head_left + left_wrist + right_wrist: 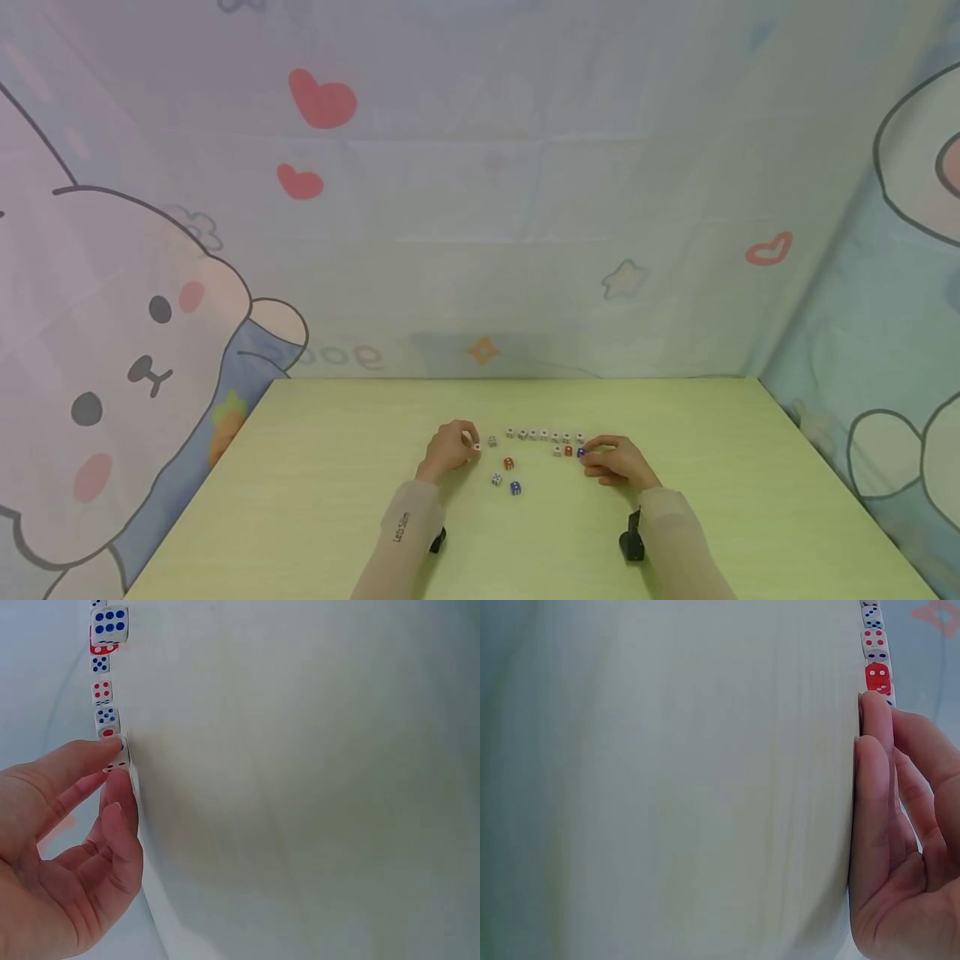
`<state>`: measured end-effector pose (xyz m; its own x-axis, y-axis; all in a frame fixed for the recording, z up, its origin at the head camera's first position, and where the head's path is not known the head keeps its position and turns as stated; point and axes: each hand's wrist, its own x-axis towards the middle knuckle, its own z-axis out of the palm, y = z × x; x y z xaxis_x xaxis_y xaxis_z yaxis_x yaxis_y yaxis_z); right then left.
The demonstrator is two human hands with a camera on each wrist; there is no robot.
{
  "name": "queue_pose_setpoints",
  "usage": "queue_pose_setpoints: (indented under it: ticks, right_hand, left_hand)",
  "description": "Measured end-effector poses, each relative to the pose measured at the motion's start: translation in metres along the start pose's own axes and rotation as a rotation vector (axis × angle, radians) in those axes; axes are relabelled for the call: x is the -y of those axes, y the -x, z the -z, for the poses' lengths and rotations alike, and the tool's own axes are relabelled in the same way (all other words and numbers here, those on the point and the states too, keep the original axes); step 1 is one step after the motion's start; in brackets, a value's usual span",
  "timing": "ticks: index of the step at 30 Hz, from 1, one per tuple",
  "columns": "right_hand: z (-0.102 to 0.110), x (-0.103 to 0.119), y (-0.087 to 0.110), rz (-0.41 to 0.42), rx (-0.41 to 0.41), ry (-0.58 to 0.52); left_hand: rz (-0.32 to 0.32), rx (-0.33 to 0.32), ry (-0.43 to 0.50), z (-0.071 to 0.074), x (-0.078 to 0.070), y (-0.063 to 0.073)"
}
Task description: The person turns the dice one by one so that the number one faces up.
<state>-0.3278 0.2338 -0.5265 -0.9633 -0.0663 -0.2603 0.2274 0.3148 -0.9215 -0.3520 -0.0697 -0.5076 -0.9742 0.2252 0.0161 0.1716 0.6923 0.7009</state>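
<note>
On the left, my left hand (pixel 447 448) pinches a white die (pixel 118 754) between thumb and fingertip, close to the tabletop. My right hand (pixel 618 460) holds a blue die (pixel 581 452) at its fingertips, at the right end of a short front row. That row also has a red die (pixel 568 451) and a white die (pixel 557 451). Fingers cover the blue die in the right wrist view. Behind it runs a longer row of white dice (pixel 543 435). Between the hands lie a loose red die (pixel 508 463), a loose blue die (pixel 515 488) and two white ones.
The pale yellow-green table (pixel 315 500) reaches back to a printed cloth (pixel 480 208) hanging behind it. More cloth hangs at both sides. Black wrist devices (pixel 632 542) sit beneath the sleeves, just above the table.
</note>
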Motion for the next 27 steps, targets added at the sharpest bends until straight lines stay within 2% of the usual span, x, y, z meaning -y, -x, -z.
queue_pose_setpoints:
  ticks: [7,14,17,21,27]
  right_hand:
    - [-0.001,0.0,0.0,-0.003,-0.022,0.003]
    - [-0.001,0.001,0.0,-0.001,-0.029,0.011]
    - [0.0,0.002,0.002,0.014,-0.02,0.01]
    - [0.002,0.002,0.004,0.042,0.01,-0.001]
    - [-0.001,0.002,0.0,-0.012,-0.027,0.001]
  left_hand:
    - [-0.001,0.008,0.009,-0.002,-0.002,0.0]
    - [-0.052,0.032,0.073,-0.007,-0.023,-0.005]
    - [-0.081,0.055,0.078,-0.016,-0.033,-0.01]
    - [-0.106,0.071,0.028,-0.032,-0.044,-0.017]
    - [-0.085,0.059,-0.018,-0.048,-0.06,-0.022]
